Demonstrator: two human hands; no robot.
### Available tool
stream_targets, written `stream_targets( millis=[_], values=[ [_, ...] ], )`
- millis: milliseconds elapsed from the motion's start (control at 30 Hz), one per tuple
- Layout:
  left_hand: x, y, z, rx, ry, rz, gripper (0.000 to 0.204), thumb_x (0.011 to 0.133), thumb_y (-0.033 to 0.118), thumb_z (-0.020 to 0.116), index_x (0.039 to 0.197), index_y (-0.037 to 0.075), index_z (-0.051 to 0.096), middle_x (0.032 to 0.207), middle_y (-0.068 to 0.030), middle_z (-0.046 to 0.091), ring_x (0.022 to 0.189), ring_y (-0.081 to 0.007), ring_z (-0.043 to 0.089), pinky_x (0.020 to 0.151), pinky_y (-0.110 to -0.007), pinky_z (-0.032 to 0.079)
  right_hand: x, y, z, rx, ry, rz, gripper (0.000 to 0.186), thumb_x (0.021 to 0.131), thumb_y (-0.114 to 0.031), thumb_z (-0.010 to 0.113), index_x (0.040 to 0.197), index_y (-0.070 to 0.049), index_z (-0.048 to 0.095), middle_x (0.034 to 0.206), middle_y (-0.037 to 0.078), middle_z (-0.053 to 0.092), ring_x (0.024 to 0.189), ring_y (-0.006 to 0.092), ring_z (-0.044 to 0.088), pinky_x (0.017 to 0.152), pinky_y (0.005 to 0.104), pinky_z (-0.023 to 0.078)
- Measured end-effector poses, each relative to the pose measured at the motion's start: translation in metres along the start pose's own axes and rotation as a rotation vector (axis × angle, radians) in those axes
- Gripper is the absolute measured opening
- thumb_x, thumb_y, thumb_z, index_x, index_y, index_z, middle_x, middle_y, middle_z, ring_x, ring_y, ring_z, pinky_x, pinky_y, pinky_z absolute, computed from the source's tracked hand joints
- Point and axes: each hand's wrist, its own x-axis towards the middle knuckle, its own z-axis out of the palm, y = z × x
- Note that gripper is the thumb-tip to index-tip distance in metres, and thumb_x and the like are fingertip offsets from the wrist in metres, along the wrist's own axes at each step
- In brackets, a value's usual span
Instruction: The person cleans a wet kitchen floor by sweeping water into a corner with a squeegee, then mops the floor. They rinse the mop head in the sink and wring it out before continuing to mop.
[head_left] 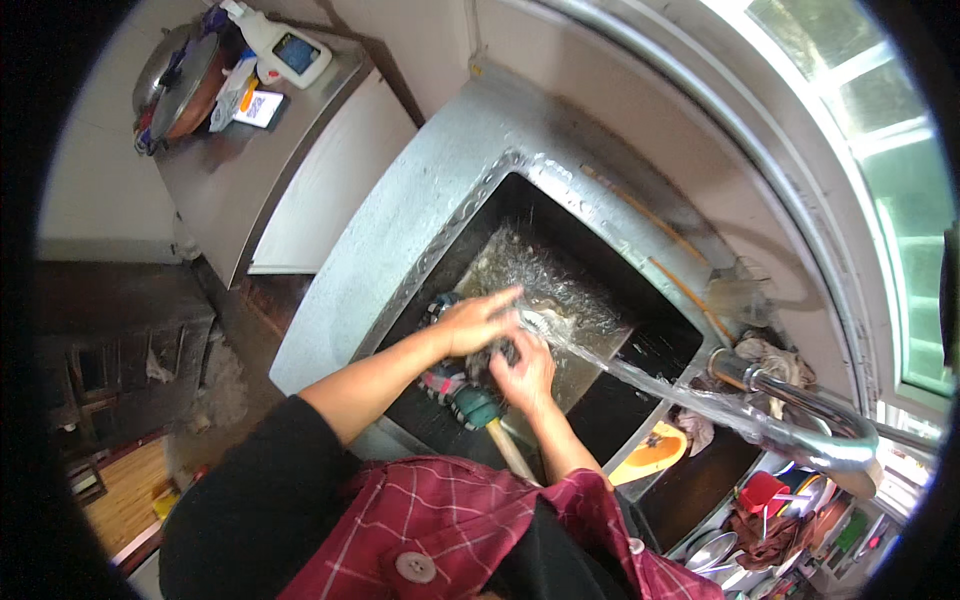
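Note:
My left hand (472, 325) is over the large sink (430, 210), its fingers stretched out into the splashing water. Close beside it, my right hand (525, 372) has its fingers bent around a dark grey, wet bundle whose kind I cannot make out. Between the hands the bundle is partly hidden by fingers and spray. A water stream (650, 385) runs from the curved metal faucet (840, 455) onto the fingers. Below my hands lies a dark green tool head (475, 405) with a pale wooden handle (512, 452). Dark and red items beside it are partly covered by my left forearm.
A yellow-orange container (652, 455) sits by the sink's right corner, near a crumpled cloth (770, 365). Two thin sticks (690, 295) lie along the back rim. At the left, a metal-topped cabinet (250, 150) carries a white spray bottle (285, 50) and a lidded pan (185, 90).

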Motion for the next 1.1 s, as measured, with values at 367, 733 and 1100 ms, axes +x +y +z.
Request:
stream_targets(
  millis=[367,733,1100],
  values=[
    [0.082,-0.029,0.063,0.612,0.391,0.196,0.021,0.082,0.031,0.052,0.075,0.013,0.062,0.082,-0.011,0.062,0.083,-0.0275,0.057,0.074,-0.043,0.042,0.037,0.095,0.054,-0.014,0.47,0.183,0.019,0.076,-0.018,0.049,0.077,-0.003,0.061,0.078,0.02,0.059,0.071,0.0383,0.057,0.068,0.0478,0.044],
    [0.069,0.016,-0.044,-0.084,0.371,0.141,0.056,0.093,0.038,0.042,0.135,0.001,0.037,0.137,-0.0229,0.04,0.128,-0.0354,0.038,0.106,-0.04,0.03,0.134,0.086,-0.029,-0.534,0.087,0.606,0.059,0.078,-0.053,0.051,0.105,-0.002,0.065,0.11,0.024,0.061,0.109,0.0383,0.055,0.092,0.0556,0.039],
    [0.007,-0.046,0.038,-0.501,0.446,-0.093,0.064,0.09,0.038,0.053,0.143,0.016,0.027,0.127,-0.0214,0.049,0.116,-0.0338,0.048,0.098,-0.039,0.036,0.024,-0.011,-0.02,-0.331,-0.198,0.027,0.036,0.068,-0.027,0.061,0.101,-0.014,0.065,0.098,0.016,0.064,0.095,0.0329,0.061,0.081,0.0428,0.048]
  ],
)
